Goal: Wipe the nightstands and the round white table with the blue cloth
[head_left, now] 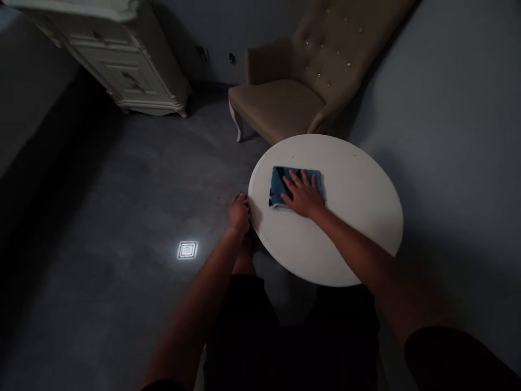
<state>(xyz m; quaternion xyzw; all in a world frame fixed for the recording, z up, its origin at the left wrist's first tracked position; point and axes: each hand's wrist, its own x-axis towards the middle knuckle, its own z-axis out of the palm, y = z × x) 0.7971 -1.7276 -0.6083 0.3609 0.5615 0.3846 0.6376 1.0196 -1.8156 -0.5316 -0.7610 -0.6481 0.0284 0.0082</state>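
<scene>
A blue cloth (279,184) with darker patches lies folded flat on the round white table (358,201), left of its middle. My right hand (303,195) rests palm down on the cloth, its fingers spread and pointing away from me. The cloth's left part and far edge show; the rest is under my hand. At the table's left rim, my left hand (239,213) is closed, its fingers curled against the edge. Their tips are partly hidden there.
A tan tufted armchair (280,106) stands just behind the table. Farther left is a white chest of drawers (130,76). A bright square of light (188,250) shows on the dark grey floor (122,217). A grey wall (456,136) borders the right side.
</scene>
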